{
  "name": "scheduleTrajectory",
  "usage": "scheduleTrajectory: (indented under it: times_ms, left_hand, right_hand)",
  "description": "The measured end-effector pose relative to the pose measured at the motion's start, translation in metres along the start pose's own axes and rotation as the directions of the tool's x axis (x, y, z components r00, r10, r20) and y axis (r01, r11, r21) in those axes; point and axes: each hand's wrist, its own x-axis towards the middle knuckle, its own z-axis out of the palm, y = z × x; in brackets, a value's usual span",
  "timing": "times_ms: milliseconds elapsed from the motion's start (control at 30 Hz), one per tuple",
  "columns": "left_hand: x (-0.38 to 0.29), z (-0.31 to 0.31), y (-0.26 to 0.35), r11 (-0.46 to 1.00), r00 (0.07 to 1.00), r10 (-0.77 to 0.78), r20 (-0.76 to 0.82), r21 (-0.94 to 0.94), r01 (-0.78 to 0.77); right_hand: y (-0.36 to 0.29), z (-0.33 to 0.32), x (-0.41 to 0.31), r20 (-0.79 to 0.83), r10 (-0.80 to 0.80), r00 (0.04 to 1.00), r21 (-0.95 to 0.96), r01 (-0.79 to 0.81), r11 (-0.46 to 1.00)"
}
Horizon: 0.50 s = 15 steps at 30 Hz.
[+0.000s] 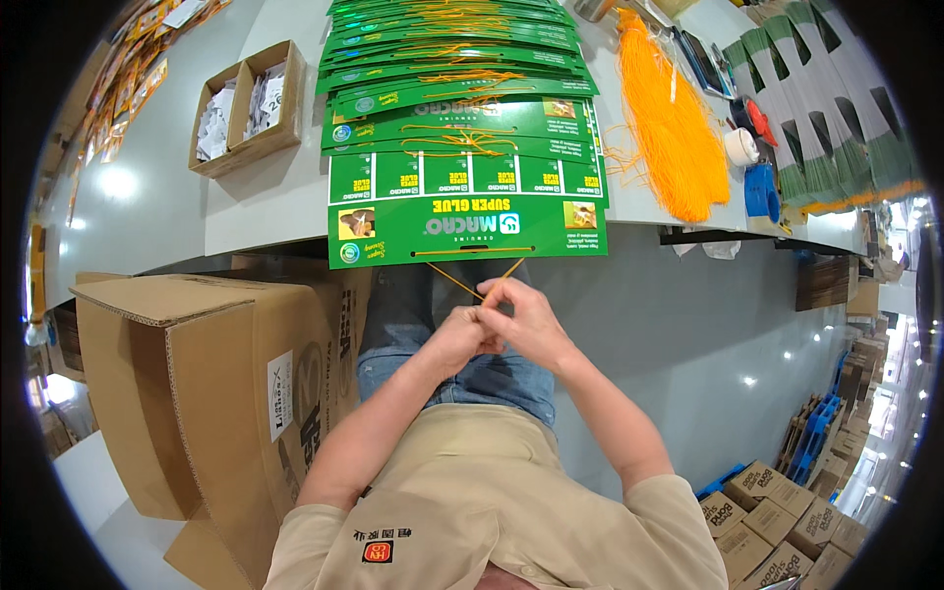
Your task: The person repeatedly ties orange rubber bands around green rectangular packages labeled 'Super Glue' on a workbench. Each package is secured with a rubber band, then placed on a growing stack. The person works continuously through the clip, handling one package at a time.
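Note:
A green printed glue display card (472,228) lies at the table's front edge, its near edge overhanging. An orange cord (457,279) runs through two holes near that edge and hangs down in two strands that meet at the hands. My left hand (466,338) is closed around the cord, partly hidden by the other hand. My right hand (520,313) pinches the cord between thumb and fingertips. Whether the strands are knotted cannot be told. Behind the front card, a long overlapping row of similar green cards (457,66) bears orange cords.
A bundle of orange cords (667,125) lies right of the cards, near a white roll (741,147) and a blue tape dispenser (762,193). A divided cardboard tray (291,110) holds paper slips at left. A large open carton (214,383) stands beside my left arm.

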Motion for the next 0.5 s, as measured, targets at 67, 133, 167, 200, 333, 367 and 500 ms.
scheduleTrajectory:
  times_ms: [67, 133, 167, 200, 333, 367, 500]
  left_hand:
    - [-0.01, 0.006, 0.011, 0.934, 0.988, 0.127, 0.093, 0.324, -0.151]
    - [-0.014, 0.008, 0.029, 0.882, 0.932, 0.299, -0.203, 0.431, -0.189]
    - [-0.014, 0.007, 0.037, 0.857, 0.86, 0.36, -0.361, 0.492, -0.152]
    - [-0.01, 0.006, 0.044, 0.834, 0.792, 0.457, -0.405, 0.504, -0.224]
    - [0.008, 0.008, 0.044, 0.904, 0.813, 0.427, -0.396, 0.211, -0.372]
    - [0.011, 0.008, 0.041, 0.9, 0.791, 0.436, -0.43, 0.2, -0.388]
    - [0.008, -0.001, 0.035, 0.895, 0.795, 0.435, -0.422, 0.298, -0.332]
  right_hand:
    - [0.006, 0.003, 0.009, -0.055, 0.13, 0.99, 0.041, -0.128, 0.991]
    - [0.012, -0.001, 0.011, -0.035, 0.21, 0.977, 0.077, -0.206, 0.975]
    - [0.015, -0.003, 0.009, -0.059, 0.265, 0.963, 0.05, -0.262, 0.964]
    - [0.016, -0.002, 0.006, 0.026, 0.205, 0.978, 0.219, -0.206, 0.954]
    - [0.015, 0.01, -0.006, 0.012, 0.209, 0.978, 0.464, -0.191, 0.865]
    - [0.013, 0.013, -0.006, -0.04, 0.183, 0.982, 0.502, -0.138, 0.854]
    - [0.004, 0.024, -0.012, -0.069, 0.229, 0.971, 0.055, -0.226, 0.973]
